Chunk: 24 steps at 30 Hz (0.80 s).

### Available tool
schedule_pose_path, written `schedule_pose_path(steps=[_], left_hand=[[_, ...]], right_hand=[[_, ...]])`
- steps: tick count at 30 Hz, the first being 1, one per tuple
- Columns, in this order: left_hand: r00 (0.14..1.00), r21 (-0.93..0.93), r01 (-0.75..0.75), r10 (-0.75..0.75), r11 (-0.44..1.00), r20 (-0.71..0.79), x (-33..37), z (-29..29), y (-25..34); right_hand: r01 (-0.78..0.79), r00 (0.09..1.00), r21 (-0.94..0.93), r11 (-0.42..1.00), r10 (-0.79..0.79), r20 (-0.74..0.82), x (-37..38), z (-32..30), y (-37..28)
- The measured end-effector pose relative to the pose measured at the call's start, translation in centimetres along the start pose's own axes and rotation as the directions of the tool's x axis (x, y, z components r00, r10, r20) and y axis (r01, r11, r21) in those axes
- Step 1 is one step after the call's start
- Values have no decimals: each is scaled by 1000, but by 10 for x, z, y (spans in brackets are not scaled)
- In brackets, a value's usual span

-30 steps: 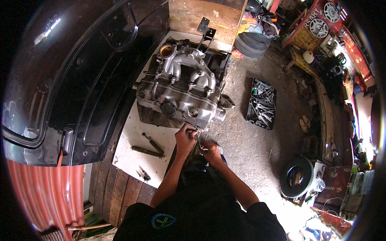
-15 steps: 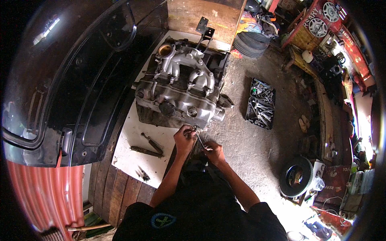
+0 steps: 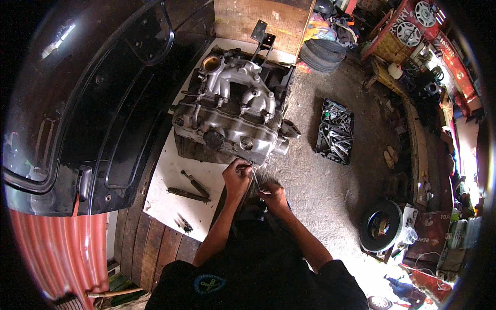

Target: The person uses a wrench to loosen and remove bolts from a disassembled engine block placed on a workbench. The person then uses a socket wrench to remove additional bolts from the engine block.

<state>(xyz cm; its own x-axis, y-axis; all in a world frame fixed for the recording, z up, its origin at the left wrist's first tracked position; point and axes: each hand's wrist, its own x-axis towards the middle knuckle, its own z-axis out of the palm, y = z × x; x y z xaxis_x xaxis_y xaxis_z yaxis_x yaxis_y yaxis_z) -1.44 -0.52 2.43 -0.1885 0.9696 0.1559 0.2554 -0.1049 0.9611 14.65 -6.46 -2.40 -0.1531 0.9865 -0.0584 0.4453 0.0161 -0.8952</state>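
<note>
i'm looking down on a grey cast-metal engine block [image 3: 232, 121] sitting on a white board [image 3: 173, 199], far side of me. my left hand [image 3: 236, 175] is up at the near edge of the block, fingers curled tight around the top end of a thin metal wrench [image 3: 255, 178]. my right hand [image 3: 272, 195] sits just near and right of it, fingers closed on the lower end of the same tool. two dark hand tools [image 3: 190, 187] lie on the board to the left. an open black tray of sockets and spanners [image 3: 335, 132] rests on the dirt floor, well apart to the right.
</note>
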Motion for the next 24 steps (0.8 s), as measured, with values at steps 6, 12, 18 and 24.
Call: schedule_pose_path(steps=[6,12,18,24], left_hand=[[994,-87,111,-109,990,24,1,4,-12],[990,-182,142,-136,973,45,-3,6,-20],[973,-350,228,-222,909,58,-8,7,-17],[920,-674,374,-346,637,183,-13,6,-9]], right_hand=[[-61,997,80,995,64,-41,-6,-7,15],[20,963,-11,1000,-22,-268,-17,-76,-25],[259,890,4,966,-237,-390,37,-95,-103],[394,897,36,918,-375,-235,95,-49,-158]])
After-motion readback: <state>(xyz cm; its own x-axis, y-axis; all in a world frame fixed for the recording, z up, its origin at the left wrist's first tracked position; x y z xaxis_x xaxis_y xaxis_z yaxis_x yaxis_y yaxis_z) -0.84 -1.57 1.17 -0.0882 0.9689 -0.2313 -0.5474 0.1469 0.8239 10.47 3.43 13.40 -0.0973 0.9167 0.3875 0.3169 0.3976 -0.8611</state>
